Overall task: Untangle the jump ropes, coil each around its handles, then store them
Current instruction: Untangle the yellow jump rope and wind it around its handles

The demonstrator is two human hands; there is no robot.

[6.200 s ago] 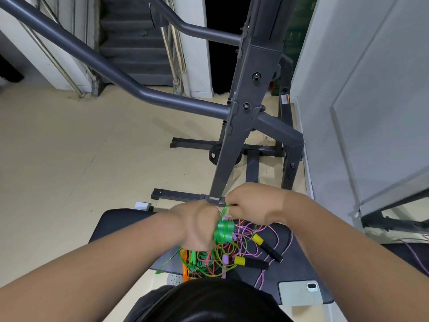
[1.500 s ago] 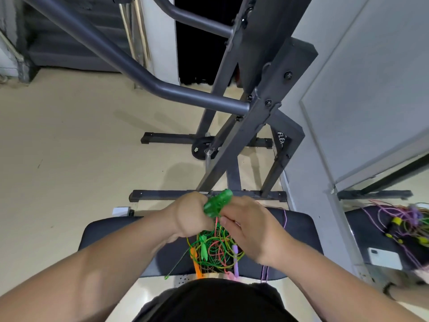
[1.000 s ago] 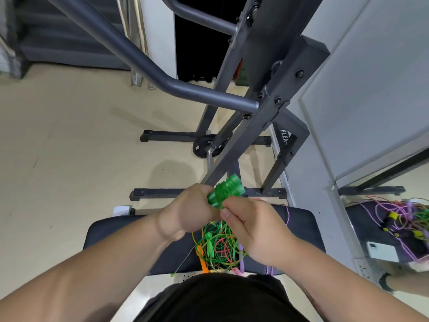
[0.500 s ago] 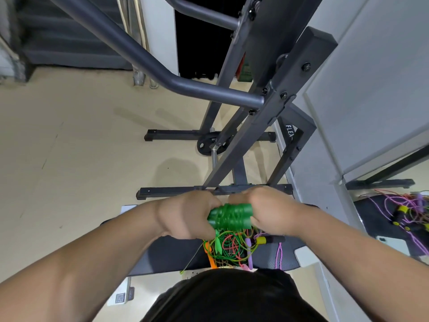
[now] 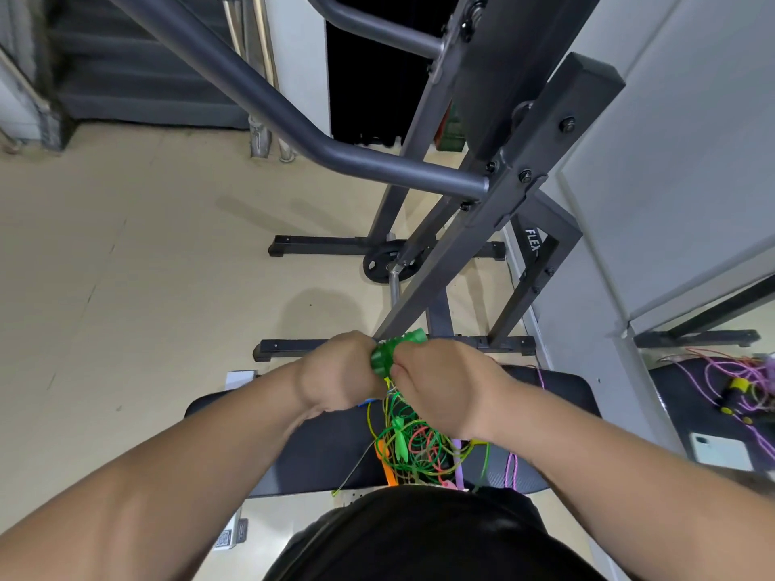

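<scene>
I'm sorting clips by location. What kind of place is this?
Probably a home gym or small workout room: a steel rack frame with a weight plate by its base, a padded bench, and tangled jump ropes lying on it.

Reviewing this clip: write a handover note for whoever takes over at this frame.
Left hand grips the green rope bundle; right hand grips its other side, above the bench.
Done: green rope largely coiled around its handles.
Left: finish this coil, then untangle and coil the tangle of green, orange and purple ropes on the bench; store all.
</scene>
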